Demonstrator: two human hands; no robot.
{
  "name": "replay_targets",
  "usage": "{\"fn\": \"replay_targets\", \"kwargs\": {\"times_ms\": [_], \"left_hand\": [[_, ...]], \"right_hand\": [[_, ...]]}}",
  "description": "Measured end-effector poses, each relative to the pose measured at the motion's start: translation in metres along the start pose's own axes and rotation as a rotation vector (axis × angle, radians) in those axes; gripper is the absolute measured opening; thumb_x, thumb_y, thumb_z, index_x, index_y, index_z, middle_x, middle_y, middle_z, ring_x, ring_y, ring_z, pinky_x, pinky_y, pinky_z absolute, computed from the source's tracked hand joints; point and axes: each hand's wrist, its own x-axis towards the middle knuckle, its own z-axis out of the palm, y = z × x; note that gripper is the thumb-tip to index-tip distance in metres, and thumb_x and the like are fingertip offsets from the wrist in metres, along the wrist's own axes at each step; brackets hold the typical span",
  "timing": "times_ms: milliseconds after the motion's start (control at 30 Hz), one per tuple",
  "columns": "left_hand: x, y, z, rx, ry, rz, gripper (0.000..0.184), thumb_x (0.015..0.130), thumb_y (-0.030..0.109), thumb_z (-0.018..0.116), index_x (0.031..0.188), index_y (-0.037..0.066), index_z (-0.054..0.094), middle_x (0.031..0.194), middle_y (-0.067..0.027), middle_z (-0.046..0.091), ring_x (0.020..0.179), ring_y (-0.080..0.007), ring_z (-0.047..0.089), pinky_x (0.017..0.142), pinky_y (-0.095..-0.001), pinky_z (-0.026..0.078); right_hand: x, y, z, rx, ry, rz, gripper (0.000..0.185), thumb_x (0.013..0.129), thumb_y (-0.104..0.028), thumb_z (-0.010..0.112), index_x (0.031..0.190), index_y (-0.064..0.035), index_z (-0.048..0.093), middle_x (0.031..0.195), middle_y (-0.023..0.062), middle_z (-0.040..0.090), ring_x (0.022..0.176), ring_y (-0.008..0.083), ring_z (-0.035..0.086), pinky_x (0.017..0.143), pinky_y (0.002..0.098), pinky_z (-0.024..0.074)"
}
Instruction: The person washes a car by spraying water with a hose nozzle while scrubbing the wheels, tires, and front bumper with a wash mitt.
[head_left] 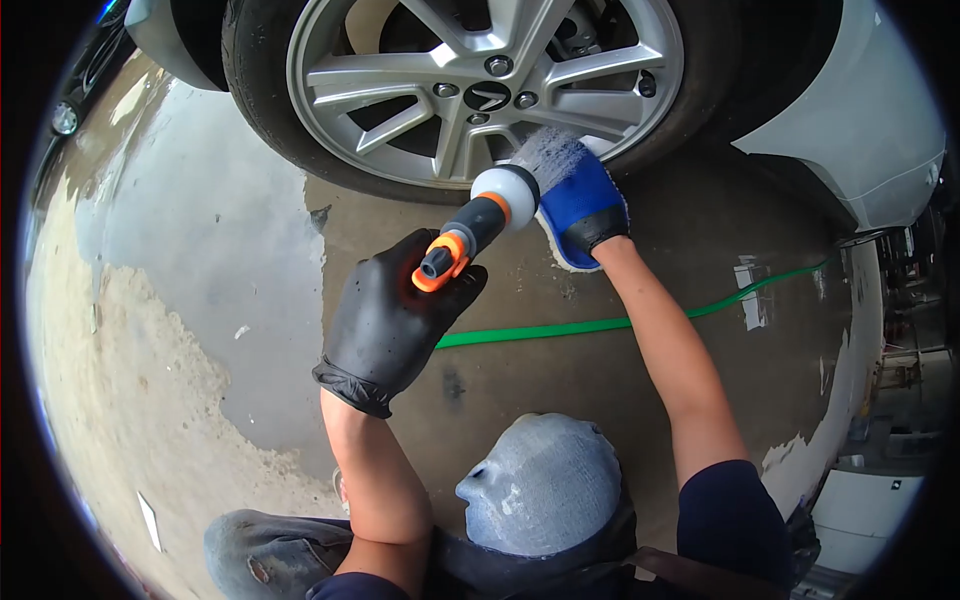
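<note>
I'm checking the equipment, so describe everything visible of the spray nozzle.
The spray nozzle has a rounded white head with a black front rim, a dark grey body and orange trim, all plastic-looking. It points up and rightward in view, its rear gripped by the black-gloved left hand. What looks like white spray leaves its front toward the wheel and blue mitt; contact with the mitt is unclear.

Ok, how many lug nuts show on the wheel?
4, around the black centre cap of the wheel: one lug nut above it in the picture, one left, one right, one below. None seems hidden.
</note>
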Motion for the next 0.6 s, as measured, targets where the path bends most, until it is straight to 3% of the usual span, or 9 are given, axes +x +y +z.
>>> {"fn": "replay_targets", "kwargs": {"times_ms": [33, 67, 200, 267, 300, 400, 467, 533, 600], "left_hand": [[-0.001, 0.0, -0.002, -0.015, -0.017, 0.007, 0.03, 0.088, 0.024, 0.08, 0.105, 0.001, 0.071, 0.075, -0.0179, 0.068, 0.064, -0.0313, 0.064, 0.066, -0.0395, 0.051], [-0.002, -0.001, -0.005, -0.032, -0.033, 0.014, 0.03, 0.088, 0.024, 0.08, 0.106, 0.001, 0.071, 0.076, -0.0181, 0.068, 0.065, -0.0325, 0.063, 0.066, -0.0396, 0.051], [-0.002, -0.013, -0.003, -0.06, -0.002, 0.059, 0.03, 0.089, 0.024, 0.079, 0.106, 0.002, 0.071, 0.077, -0.0201, 0.068, 0.065, -0.0352, 0.064, 0.066, -0.0408, 0.051], [0.001, -0.014, 0.004, -0.045, -0.039, 0.024, 0.03, 0.088, 0.024, 0.08, 0.107, 0.001, 0.071, 0.077, -0.0206, 0.068, 0.066, -0.0363, 0.065, 0.066, -0.0411, 0.051], [0.005, -0.013, 0.007, -0.022, -0.058, 0.002, 0.031, 0.088, 0.024, 0.08, 0.107, 0.001, 0.071, 0.078, -0.0211, 0.069, 0.067, -0.0373, 0.066, 0.066, -0.0414, 0.051], [0.006, -0.01, 0.008, 0.057, -0.051, 0.046, 0.032, 0.087, 0.024, 0.08, 0.108, 0.001, 0.071, 0.076, -0.0201, 0.069, 0.066, -0.0361, 0.066, 0.066, -0.0413, 0.052], [-0.001, -0.018, -0.005, -0.005, -0.033, 0.042, 0.032, 0.087, 0.023, 0.08, 0.109, 0.001, 0.071, 0.076, -0.0191, 0.069, 0.065, -0.0341, 0.066, 0.066, -0.0412, 0.052], [-0.004, -0.027, -0.018, -0.155, -0.019, 0.074, 0.034, 0.087, 0.023, 0.081, 0.111, 0.001, 0.071, 0.075, -0.0171, 0.069, 0.063, -0.03, 0.065, 0.065, -0.0412, 0.052], [-0.005, -0.038, -0.027, -0.169, -0.003, 0.053, 0.033, 0.088, 0.022, 0.08, 0.112, 0.0, 0.071, 0.074, -0.0154, 0.068, 0.063, -0.0263, 0.066, 0.064, -0.0393, 0.051]], "right_hand": [[0.0, 0.001, -0.003, 0.131, 0.032, 0.077, 0.028, 0.094, -0.015, 0.061, 0.117, -0.0015, 0.066, 0.119, 0.0233, 0.068, 0.113, 0.0414, 0.063, 0.1, 0.0476, 0.0505], [0.001, 0.027, -0.01, -0.395, 0.048, -0.278, 0.028, 0.095, -0.018, 0.062, 0.117, -0.0002, 0.065, 0.116, 0.0233, 0.068, 0.109, 0.0426, 0.063, 0.097, 0.0484, 0.0503], [0.007, 0.035, -0.016, -0.452, -0.106, -0.318, 0.039, 0.091, -0.019, 0.069, 0.126, -0.0024, 0.065, 0.124, 0.0207, 0.066, 0.115, 0.0382, 0.062, 0.1, 0.0468, 0.0502], [0.014, 0.019, -0.002, 0.032, 0.025, -0.003, 0.033, 0.092, -0.018, 0.067, 0.121, -0.0011, 0.065, 0.122, 0.0224, 0.066, 0.112, 0.0391, 0.064, 0.099, 0.047, 0.0506], [0.029, 0.035, 0.016, -0.632, -0.175, -0.258, 0.035, 0.098, -0.026, 0.059, 0.119, 0.0009, 0.066, 0.115, 0.027, 0.068, 0.11, 0.0402, 0.066, 0.096, 0.0481, 0.0521], [0.035, 0.021, 0.018, -0.622, -0.076, -0.273, 0.03, 0.098, -0.022, 0.057, 0.118, -0.0013, 0.067, 0.117, 0.027, 0.068, 0.11, 0.0406, 0.065, 0.097, 0.0483, 0.0516], [0.016, 0.029, 0.004, -0.118, -0.034, -0.102, 0.025, 0.097, -0.014, 0.054, 0.113, -0.0018, 0.068, 0.115, 0.0241, 0.069, 0.108, 0.0395, 0.067, 0.097, 0.048, 0.0522], [0.001, 0.042, -0.008, -0.56, 0.03, -0.45, 0.035, 0.096, -0.017, 0.057, 0.126, 0.0008, 0.064, 0.125, 0.0216, 0.067, 0.116, 0.0392, 0.064, 0.104, 0.0456, 0.0502], [-0.001, 0.035, -0.001, -0.854, -0.286, -0.243, 0.043, 0.1, -0.021, 0.054, 0.137, 0.0001, 0.059, 0.134, 0.0209, 0.063, 0.125, 0.0383, 0.06, 0.11, 0.0454, 0.0474]]}}
